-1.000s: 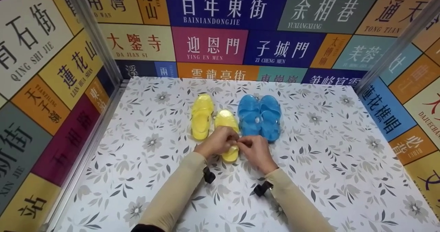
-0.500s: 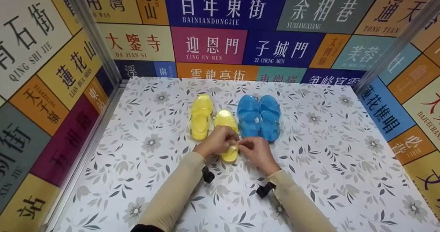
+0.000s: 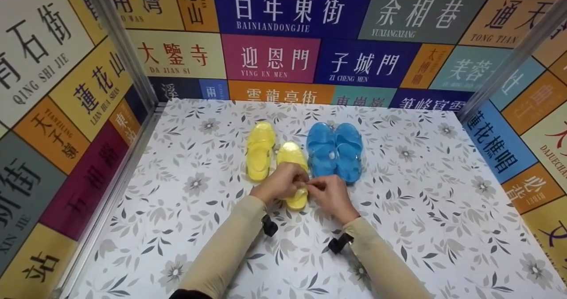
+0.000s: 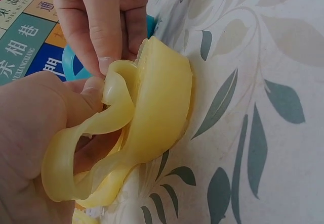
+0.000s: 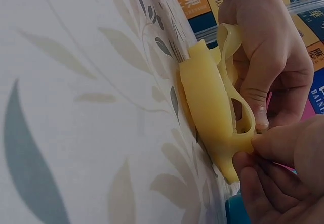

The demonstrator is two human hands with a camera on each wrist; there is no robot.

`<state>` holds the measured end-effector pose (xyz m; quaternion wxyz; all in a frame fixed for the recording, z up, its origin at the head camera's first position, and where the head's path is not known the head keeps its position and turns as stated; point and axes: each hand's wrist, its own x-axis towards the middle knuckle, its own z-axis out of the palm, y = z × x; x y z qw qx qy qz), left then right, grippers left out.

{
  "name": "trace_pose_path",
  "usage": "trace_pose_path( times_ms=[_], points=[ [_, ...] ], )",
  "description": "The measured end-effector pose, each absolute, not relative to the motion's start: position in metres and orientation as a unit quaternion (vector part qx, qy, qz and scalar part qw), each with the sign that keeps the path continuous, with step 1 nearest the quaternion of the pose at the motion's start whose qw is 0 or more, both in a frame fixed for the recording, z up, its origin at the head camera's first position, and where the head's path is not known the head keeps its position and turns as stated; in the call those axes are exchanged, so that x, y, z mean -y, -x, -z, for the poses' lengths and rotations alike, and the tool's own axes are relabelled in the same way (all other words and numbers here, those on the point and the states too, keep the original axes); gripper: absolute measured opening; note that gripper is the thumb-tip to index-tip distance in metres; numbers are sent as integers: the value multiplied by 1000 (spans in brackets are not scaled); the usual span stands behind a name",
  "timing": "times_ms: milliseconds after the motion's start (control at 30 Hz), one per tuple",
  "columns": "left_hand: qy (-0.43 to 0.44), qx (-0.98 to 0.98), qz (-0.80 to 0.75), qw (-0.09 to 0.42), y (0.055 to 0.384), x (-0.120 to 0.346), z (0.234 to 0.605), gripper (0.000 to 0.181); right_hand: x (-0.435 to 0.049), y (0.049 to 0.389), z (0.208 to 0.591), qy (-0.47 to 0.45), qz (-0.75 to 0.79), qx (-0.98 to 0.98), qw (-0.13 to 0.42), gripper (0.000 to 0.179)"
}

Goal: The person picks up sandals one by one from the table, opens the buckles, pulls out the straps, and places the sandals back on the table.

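Sandal (image 3: 291,152) below "BAINIANDONGJIE" panel (image 3: 291,11)

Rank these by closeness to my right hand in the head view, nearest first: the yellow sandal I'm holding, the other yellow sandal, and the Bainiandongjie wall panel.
1. Held yellow sandal: nearest, pinched by your right hand, at its left.
2. Other yellow sandal: farther left, beyond the held one.
3. Bainiandongjie wall panel: farthest, on the back wall.
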<state>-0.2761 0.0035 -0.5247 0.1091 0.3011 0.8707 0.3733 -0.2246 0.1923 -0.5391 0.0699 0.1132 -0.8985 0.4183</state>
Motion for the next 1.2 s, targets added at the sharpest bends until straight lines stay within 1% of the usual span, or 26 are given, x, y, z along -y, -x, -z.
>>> trace_pose_path(
  times_ms=[133,300,433,567,733,1033,1200],
  points=[
    [-314,-868,-373,92,276,-4,527,22,-192,225,539,-106,-417,900,69,4],
    [-327,-867,-369,66,276,-4,531,21,-194,225,541,-116,-421,896,81,4],
    [-336,-867,-364,54,277,-4,533,20,-196,225,543,-120,-436,889,70,5],
    [-321,-867,-375,71,278,-3,533,22,-197,224,543,-109,-446,887,48,6],
    [-305,-870,-378,89,277,-2,531,23,-196,224,543,-95,-446,889,36,7],
    [-314,-875,-359,81,277,-4,527,24,-192,226,540,-82,-440,893,50,5],
    [-311,-867,-378,89,276,-3,527,22,-189,228,537,-70,-444,892,49,5]
  ],
)
